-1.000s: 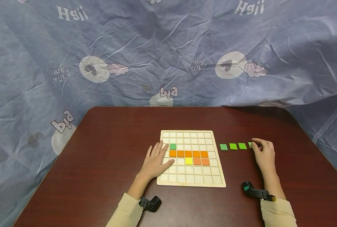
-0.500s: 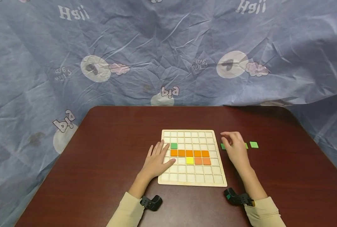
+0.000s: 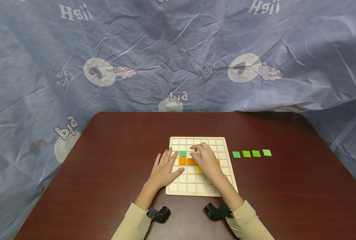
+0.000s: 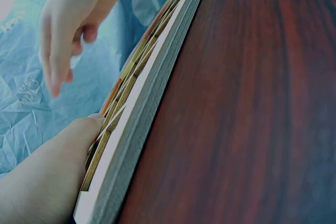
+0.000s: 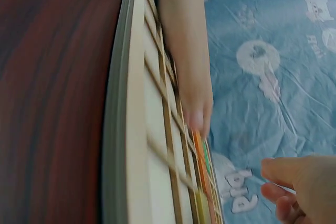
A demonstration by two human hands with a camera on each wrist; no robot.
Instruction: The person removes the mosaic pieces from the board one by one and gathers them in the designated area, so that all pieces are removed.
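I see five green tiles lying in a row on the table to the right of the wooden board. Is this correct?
Not quite. The head view shows four green tiles in that row, not five. They do lie on the table, to the right of the wooden board.

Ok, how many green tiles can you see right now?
5. Four lie in a row on the table right of the board; one sits in the board. The right hand may hide more.
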